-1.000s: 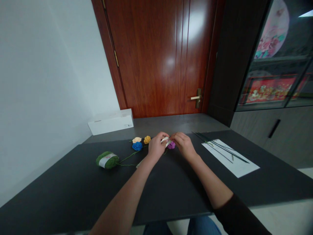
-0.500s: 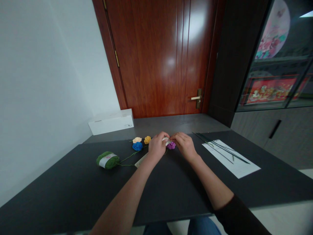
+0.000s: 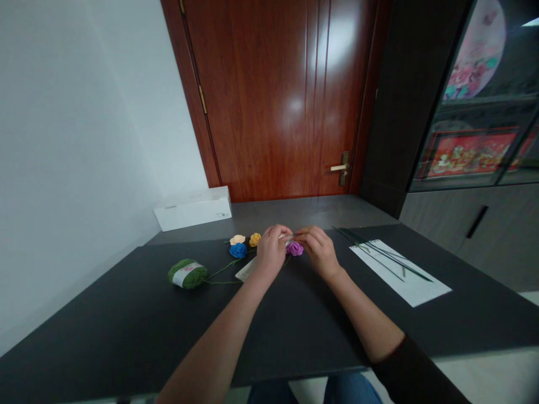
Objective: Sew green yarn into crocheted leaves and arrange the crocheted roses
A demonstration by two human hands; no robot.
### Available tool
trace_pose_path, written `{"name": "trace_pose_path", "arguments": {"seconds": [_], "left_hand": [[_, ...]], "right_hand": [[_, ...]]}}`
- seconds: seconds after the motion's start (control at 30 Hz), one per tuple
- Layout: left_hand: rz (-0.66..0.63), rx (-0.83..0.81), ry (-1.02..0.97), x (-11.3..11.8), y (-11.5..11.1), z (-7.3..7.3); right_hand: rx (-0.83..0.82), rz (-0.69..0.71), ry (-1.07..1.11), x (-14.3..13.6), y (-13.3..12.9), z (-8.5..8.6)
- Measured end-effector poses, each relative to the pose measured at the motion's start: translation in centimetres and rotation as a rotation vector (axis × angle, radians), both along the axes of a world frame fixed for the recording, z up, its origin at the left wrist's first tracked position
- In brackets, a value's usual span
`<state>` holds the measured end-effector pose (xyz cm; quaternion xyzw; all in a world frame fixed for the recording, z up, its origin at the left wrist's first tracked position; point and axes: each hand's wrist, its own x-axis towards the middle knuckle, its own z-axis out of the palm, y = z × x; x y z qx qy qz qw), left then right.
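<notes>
My left hand (image 3: 272, 251) is closed, thumb and fingers pinched around a small whitish piece (image 3: 288, 238) whose kind I cannot make out. Its fingertips almost meet those of my right hand (image 3: 320, 251), which is also pinched; whatever it grips is too small to name. A purple flower (image 3: 295, 248) shows just below and between the fingertips. Left of my left hand lie a blue flower (image 3: 238, 250), a cream flower (image 3: 237, 239) and a yellow flower (image 3: 255, 239). A pale flat piece (image 3: 246, 270) is partly hidden under my left wrist.
A green yarn ball (image 3: 187, 274) with a paper band lies on the dark table (image 3: 295, 331), its strand running toward my left hand. Thin dark green stems (image 3: 396, 260) rest across white paper (image 3: 410, 289) at right. A long white box (image 3: 193, 209) stands at the back left.
Both hands keep nearly the same place and pinch. The whitish piece between them shows less, and the purple flower shows a little more. The whole view has shifted slightly.
</notes>
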<state>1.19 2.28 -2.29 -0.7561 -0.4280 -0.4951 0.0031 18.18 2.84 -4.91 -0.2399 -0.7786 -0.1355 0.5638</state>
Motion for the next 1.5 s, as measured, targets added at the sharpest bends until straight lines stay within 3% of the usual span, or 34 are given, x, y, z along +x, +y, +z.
{"name": "trace_pose_path", "arguments": {"seconds": [0.43,0.87,1.23,1.5], "left_hand": [[0.012,0.114,-0.039,0.11,-0.51,0.04],[-0.003,0.168,0.044,-0.13,-0.57,0.21],[0.012,0.137,0.053,-0.02,-0.55,0.08],[-0.003,0.004,-0.004,0.41,-0.65,0.36]], "right_hand": [[0.118,-0.061,0.067,-0.67,-0.51,-0.22],[0.059,-0.045,0.017,0.09,-0.38,-0.02],[0.033,-0.047,0.006,-0.06,-0.44,0.47],[0.035,-0.005,0.013,0.06,-0.04,0.46]]}}
